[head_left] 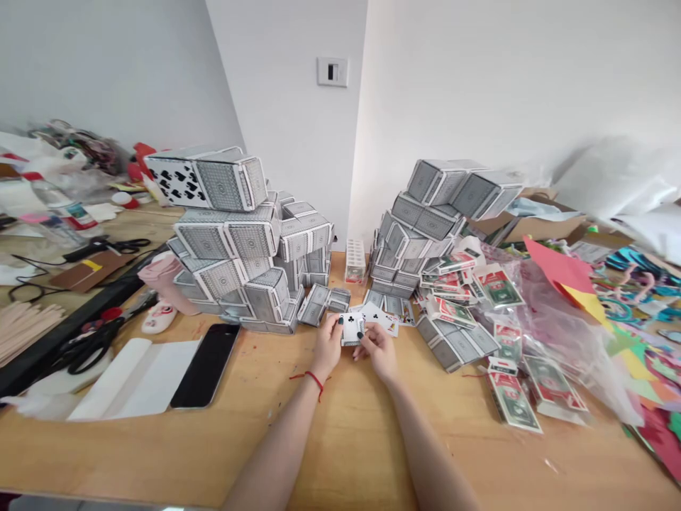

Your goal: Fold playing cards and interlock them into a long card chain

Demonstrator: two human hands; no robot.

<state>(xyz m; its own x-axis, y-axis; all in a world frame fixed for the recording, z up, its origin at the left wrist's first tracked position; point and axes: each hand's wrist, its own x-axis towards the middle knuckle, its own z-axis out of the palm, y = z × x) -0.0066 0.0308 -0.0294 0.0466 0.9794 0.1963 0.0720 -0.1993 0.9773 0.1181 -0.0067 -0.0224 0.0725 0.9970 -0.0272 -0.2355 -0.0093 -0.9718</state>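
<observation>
Both hands, left (327,345) and right (379,348), pinch the cards (352,328) mid-tabletop near the far edge; thin, slippery, bendy, best gripped by the edges.

both hands out front, close together.
left hand (327,345) and right hand (381,349) nearly touching, fingers (335,331) curled inward in a pinch, nails dark; bare forearms (296,420) stretched forward, converging toward the wrists.
</observation>
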